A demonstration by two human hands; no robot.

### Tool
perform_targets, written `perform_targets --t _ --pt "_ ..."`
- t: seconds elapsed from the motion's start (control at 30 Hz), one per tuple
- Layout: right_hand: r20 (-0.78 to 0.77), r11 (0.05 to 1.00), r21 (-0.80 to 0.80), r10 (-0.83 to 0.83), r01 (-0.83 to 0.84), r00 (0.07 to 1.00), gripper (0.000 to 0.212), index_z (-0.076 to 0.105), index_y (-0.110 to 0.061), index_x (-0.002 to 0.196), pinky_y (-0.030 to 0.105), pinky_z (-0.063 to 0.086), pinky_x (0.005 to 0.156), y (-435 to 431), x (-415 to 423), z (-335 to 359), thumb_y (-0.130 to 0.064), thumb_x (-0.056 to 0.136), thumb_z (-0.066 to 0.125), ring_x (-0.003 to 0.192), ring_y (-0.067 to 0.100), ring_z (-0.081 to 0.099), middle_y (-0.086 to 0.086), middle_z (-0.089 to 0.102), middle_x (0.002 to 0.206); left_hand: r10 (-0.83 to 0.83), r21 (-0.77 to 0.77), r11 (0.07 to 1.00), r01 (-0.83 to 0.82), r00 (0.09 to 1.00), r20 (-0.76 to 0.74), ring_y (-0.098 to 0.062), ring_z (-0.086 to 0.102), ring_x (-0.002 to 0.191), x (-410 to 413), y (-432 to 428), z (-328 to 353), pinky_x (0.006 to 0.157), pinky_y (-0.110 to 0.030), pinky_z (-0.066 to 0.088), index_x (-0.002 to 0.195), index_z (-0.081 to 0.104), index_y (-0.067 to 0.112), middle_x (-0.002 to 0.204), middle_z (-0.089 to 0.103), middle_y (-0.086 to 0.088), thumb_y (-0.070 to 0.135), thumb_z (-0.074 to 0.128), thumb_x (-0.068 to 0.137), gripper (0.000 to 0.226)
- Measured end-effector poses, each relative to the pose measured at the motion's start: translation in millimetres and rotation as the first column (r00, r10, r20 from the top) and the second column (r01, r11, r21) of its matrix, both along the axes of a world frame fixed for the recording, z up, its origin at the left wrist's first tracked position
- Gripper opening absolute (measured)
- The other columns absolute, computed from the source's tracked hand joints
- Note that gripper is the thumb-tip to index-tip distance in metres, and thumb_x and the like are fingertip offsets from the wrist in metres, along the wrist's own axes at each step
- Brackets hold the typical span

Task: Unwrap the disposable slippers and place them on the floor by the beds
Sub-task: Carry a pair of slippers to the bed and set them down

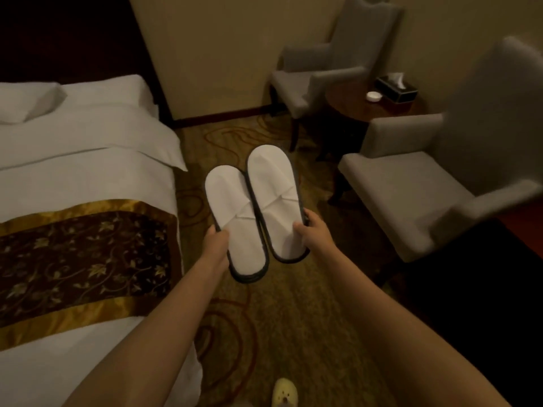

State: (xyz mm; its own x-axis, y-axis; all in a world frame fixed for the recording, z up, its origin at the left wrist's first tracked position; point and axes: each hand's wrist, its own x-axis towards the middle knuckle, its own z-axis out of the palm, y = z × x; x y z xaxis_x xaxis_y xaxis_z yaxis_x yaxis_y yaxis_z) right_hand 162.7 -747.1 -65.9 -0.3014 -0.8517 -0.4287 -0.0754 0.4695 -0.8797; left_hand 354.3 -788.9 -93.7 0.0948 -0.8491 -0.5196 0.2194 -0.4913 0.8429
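The bed (88, 177) is filling the left side of the view, dressed in white sheets, with a brown and gold patterned runner (85, 265) lying across it and a white pillow (26, 101) resting near its head. The patterned carpet (293, 318) is covering the floor between the bed and the seating on the right. Two grey armchairs are standing there: the near armchair (426, 186) is taking up the right edge, and the far armchair (338, 60) is sitting against the wall. Between them a small round wooden desk (352, 110) is carrying a dark tissue box (396, 89) and a small white dish (373, 96); no writing on the box is readable.

The person is holding two white slippers side by side above the carpet, just beside the bed, soles edged in dark trim and unwrapped. The left hand (216, 235) is pinching the left slipper (235, 218) at its edge, thumb on top, the other fingers hidden underneath. The right hand (313, 230) is gripping the right slipper (273, 195) the same way, thumb pressing on its upper face. The two slippers are touching along their inner edges. No logo is showing on either slipper. At the bottom edge a pale yellow shoe (283, 392) is standing on the carpet.
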Motion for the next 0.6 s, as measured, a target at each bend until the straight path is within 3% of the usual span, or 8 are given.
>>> perform_targets --t 0.17,0.37,0.47,0.6 --pt "-0.007 0.996 0.032 0.086 -0.086 0.996 0.048 0.038 -0.022 0.137 0.03 0.042 0.077 -88 9 -11 -0.019 0.091 0.052 0.093 0.013 0.045 0.007 0.044 0.138 0.098 0.041 0.994 -0.099 0.995 0.022 -0.03 0.057 0.104 16 -71 -8 0.085 -0.039 0.05 0.136 0.044 0.012 0.13 0.056 -0.017 0.007 0.042 0.096 0.041" --pt "-0.028 0.986 0.048 0.16 -0.158 0.987 0.049 0.038 -0.019 0.137 0.033 0.047 0.083 -205 16 -33 -0.018 0.09 0.053 0.103 0.021 0.052 0.008 0.047 0.135 0.17 0.084 0.982 -0.172 0.985 0.024 -0.033 0.057 0.11 24 -170 -29 0.086 -0.041 0.05 0.137 0.044 0.012 0.131 0.056 -0.017 0.006 0.042 0.096 0.041" --pt "-0.048 0.975 0.042 0.218 -0.216 0.975 0.044 0.043 -0.018 0.133 0.035 0.048 0.084 -273 22 -39 -0.016 0.09 0.052 0.098 0.019 0.051 0.009 0.05 0.132 0.199 0.097 0.976 -0.197 0.98 -0.012 -0.03 0.058 0.102 31 -226 -39 0.084 -0.039 0.049 0.134 0.046 0.009 0.129 0.057 -0.018 0.005 0.043 0.096 0.039" --pt "-0.055 0.949 0.075 0.31 -0.305 0.949 0.045 0.041 -0.015 0.135 0.036 0.049 0.084 -363 38 -38 -0.015 0.091 0.052 0.097 0.02 0.052 0.009 0.05 0.13 0.234 0.112 0.966 -0.234 0.972 0.013 -0.031 0.056 0.109 52 -301 -43 0.085 -0.039 0.048 0.134 0.046 0.009 0.13 0.056 -0.019 0.007 0.041 0.097 0.037"
